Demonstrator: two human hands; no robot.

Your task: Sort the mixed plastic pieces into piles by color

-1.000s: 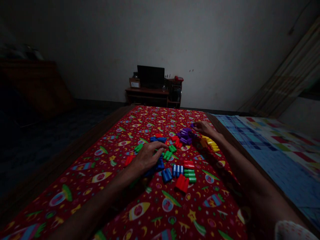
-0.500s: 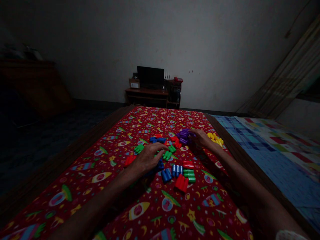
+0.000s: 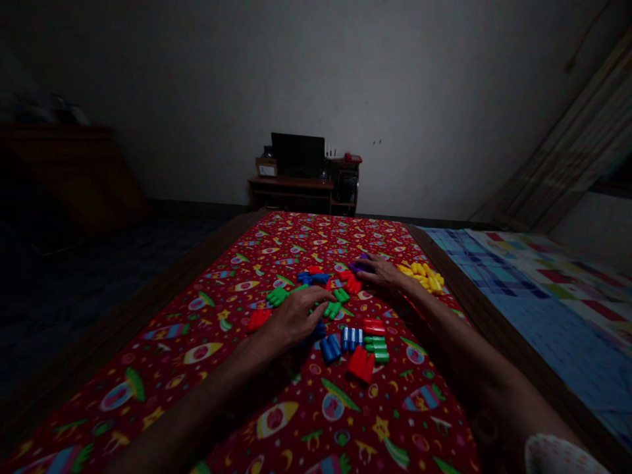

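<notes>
My right hand (image 3: 382, 271) lies over the pile of purple toy blocks (image 3: 363, 262), its fingers stretched across them and covering most of the pile. My left hand (image 3: 300, 311) hovers low with slightly bent, parted fingers over the middle of the blocks. Close by its fingertips are green blocks (image 3: 334, 304), and dark blue ones show partly beneath it. Red blocks (image 3: 352, 283) sit beside the purple pile. Nearer to me are blue blocks (image 3: 352, 338), a red block (image 3: 361, 365) and green blocks (image 3: 376, 349). What lies under my left palm is hidden.
Yellow blocks (image 3: 424, 276) form a pile right of my right hand. A red patterned cloth (image 3: 276, 421) covers the surface. Beyond stands a desk (image 3: 291, 184) with a monitor (image 3: 298, 155). A patchwork cover (image 3: 538, 263) lies at the right.
My right hand has moved left over the purple blocks, hiding more of them and uncovering more of the yellow pile. My left hand has hardly moved.
</notes>
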